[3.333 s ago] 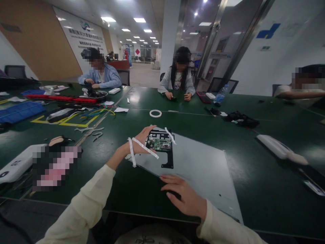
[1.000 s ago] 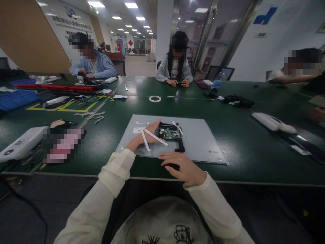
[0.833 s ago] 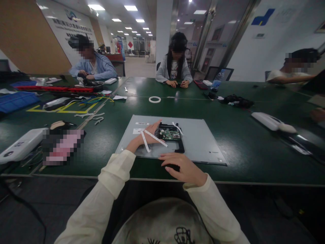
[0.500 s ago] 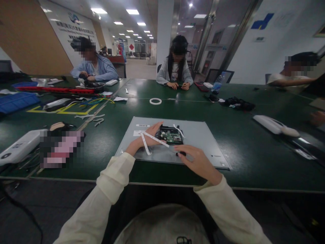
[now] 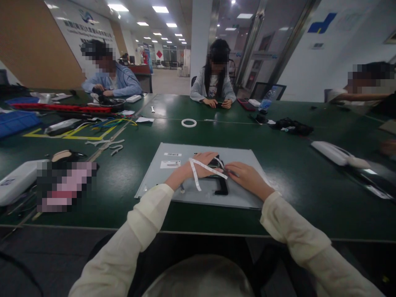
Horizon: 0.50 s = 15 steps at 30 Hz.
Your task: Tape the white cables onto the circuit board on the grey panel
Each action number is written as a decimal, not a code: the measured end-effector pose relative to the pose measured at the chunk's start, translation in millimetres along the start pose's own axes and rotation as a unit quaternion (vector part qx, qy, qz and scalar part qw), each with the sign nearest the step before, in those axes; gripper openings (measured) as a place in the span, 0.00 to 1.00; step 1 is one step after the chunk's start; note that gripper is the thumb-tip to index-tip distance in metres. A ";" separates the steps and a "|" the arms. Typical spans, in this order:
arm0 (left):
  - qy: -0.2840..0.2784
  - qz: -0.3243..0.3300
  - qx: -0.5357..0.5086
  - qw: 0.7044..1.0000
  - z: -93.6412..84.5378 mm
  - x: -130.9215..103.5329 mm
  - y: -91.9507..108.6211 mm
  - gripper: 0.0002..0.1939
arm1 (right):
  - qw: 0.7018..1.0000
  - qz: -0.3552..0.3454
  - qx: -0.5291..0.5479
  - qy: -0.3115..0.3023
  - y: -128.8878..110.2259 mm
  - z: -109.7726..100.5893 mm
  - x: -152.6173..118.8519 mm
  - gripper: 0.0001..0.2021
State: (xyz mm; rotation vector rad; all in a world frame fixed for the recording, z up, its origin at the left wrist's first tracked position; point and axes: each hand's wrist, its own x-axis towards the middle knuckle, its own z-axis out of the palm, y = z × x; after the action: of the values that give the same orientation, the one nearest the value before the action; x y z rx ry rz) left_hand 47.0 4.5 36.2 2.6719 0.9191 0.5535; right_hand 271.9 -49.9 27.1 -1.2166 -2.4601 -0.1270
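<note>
A grey flat panel point(image 5: 185, 196) lies on the table in front of me. Over its middle, my left hand point(image 5: 202, 161) curls around a circuit board in a black frame point(image 5: 215, 158), covering most of it. White paper-like strips point(image 5: 195, 176) hang across that hand and wrist. My right hand point(image 5: 247, 177) is at the board's right side, fingers pinched together; what lies between them is hidden. Below the hands, a black bracket-shaped part point(image 5: 222, 187) shows against the panel.
White tape roll point(image 5: 189, 123) lies beyond the panel. On the left are a white case point(image 5: 20, 179), wires, pale strips point(image 5: 114, 147) and a blue tray point(image 5: 18, 123). A white device point(image 5: 329, 152) lies right. Three people sit around the table, one person point(image 5: 213, 82) opposite.
My left hand has moved right and over the board, carrying the strips with it. The right hand has moved up to the board's side. The black bracket-shaped part now shows below them.
</note>
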 end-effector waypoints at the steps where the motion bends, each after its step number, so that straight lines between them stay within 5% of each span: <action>1: 0.003 -0.003 -0.002 1.000 4.4 0.1 -1.8 0.38 | 1.000 -0.001 -0.004 -0.002 -1.1 0.7 0.5 0.12; 15: -0.004 -0.034 0.009 0.999 20.1 -3.4 -10.9 0.46 | 0.996 0.048 -0.014 0.068 1.5 1.7 -2.9 0.13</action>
State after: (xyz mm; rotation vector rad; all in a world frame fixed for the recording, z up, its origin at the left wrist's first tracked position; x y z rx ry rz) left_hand 47.4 8.2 13.4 2.6449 1.0132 0.5223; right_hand 274.1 -50.8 24.3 -1.2921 -2.2853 -0.2126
